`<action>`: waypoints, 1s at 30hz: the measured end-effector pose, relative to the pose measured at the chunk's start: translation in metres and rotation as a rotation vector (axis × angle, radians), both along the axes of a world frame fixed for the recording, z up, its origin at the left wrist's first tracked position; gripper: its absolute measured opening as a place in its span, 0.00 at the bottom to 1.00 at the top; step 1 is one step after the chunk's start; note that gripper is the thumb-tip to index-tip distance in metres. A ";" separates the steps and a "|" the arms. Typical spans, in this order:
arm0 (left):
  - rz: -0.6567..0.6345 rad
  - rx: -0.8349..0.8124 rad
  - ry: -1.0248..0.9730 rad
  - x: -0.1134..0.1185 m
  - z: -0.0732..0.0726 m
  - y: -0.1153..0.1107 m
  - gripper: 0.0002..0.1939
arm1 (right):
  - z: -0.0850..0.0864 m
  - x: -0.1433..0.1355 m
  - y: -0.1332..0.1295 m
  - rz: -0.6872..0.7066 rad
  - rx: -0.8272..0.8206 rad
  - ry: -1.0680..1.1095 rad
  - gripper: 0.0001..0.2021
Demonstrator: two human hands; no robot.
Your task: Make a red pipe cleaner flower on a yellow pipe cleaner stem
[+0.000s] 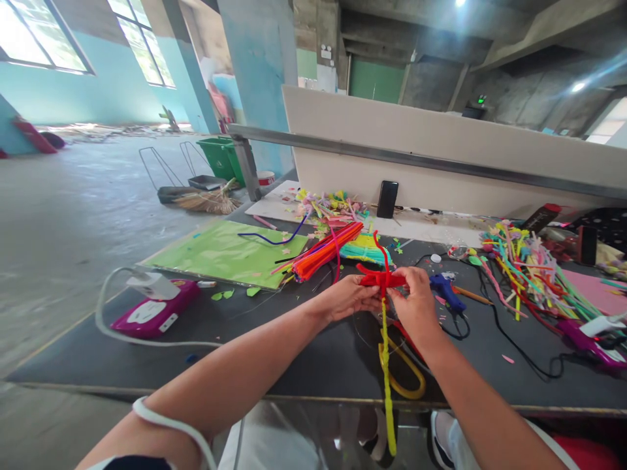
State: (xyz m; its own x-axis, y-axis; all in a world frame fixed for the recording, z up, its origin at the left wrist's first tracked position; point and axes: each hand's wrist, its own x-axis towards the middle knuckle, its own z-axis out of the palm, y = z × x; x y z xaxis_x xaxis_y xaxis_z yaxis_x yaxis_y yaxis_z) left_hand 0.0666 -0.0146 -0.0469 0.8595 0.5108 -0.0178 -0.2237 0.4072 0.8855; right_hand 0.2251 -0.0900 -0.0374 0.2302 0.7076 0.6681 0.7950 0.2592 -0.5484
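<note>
In the head view, my left hand and right hand each pinch one side of a red pipe-cleaner shape, held between them over the surface. A yellow pipe-cleaner stem hangs below it. I judge I am binding the red strands to the stem; the next move seems to call for a firm pinch at the crossing. A blue glue gun lies right of my right hand, a red-orange pipe-cleaner bundle beyond my left.

The right grip partly hides the red strips, and the right edge crops the pink sheet.
</note>
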 end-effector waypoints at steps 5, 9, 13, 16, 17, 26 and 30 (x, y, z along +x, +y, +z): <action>0.047 0.006 0.047 0.003 -0.002 0.000 0.18 | 0.006 -0.003 -0.001 -0.111 -0.041 -0.242 0.05; 0.131 0.026 0.111 0.007 -0.004 -0.002 0.18 | 0.011 -0.016 -0.008 -0.212 -0.164 -0.480 0.05; 0.185 0.097 0.113 0.010 -0.006 -0.004 0.15 | 0.009 -0.027 -0.009 -0.212 -0.262 -0.533 0.06; 0.207 0.167 0.124 0.013 -0.006 -0.007 0.11 | 0.005 -0.026 -0.003 -0.192 -0.296 -0.410 0.09; 0.204 0.184 0.133 0.013 -0.006 -0.008 0.11 | 0.004 -0.024 0.000 -0.194 -0.305 -0.357 0.10; 0.224 0.113 0.121 0.008 0.009 0.001 0.20 | -0.003 -0.020 0.006 -0.197 -0.278 -0.345 0.07; 0.368 0.099 0.114 0.012 0.004 0.009 0.17 | -0.007 -0.022 0.006 -0.149 -0.248 -0.367 0.08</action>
State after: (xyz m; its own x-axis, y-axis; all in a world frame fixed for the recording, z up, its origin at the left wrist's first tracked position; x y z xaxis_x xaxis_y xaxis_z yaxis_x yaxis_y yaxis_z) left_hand 0.0782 -0.0060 -0.0431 0.6137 0.7886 -0.0373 -0.2372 0.2293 0.9440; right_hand 0.2027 -0.0839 -0.0439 0.1218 0.8336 0.5387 0.9666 0.0238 -0.2552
